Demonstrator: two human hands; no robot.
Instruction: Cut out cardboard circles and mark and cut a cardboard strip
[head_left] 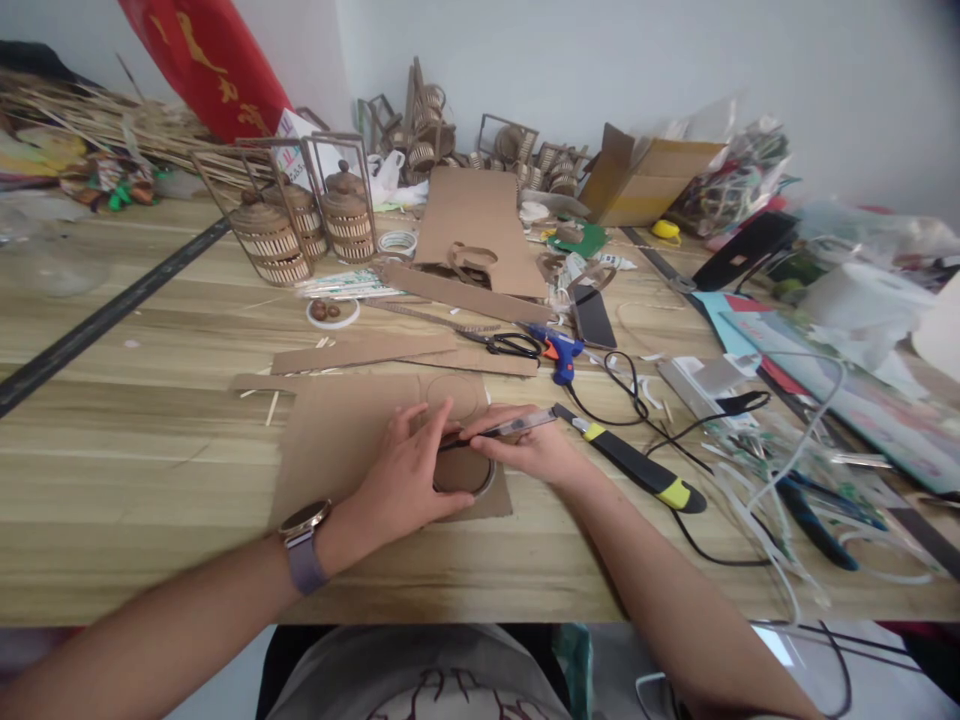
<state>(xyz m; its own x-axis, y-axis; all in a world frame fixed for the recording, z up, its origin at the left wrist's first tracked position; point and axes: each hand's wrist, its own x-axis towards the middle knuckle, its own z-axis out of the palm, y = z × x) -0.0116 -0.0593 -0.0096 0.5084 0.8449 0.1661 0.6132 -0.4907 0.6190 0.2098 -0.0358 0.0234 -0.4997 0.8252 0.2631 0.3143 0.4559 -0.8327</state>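
Note:
My left hand (409,470) presses down on a round tape-roll-like ring (466,472) that lies on a brown cardboard sheet (337,440); its fingers are curled over the ring's left rim. My right hand (529,450) holds a pen (504,430) in a pinch, its tip at the ring's upper edge. A faint traced circle (454,395) shows on the cardboard just behind the ring. A watch sits on my left wrist.
A yellow-black utility knife (637,468) lies right of my right hand. Behind are scissors (510,346), a blue glue gun (559,352), a phone (592,316), cardboard strips (367,352) and woven lanterns (300,225). Cables, plastic and papers clutter the right side.

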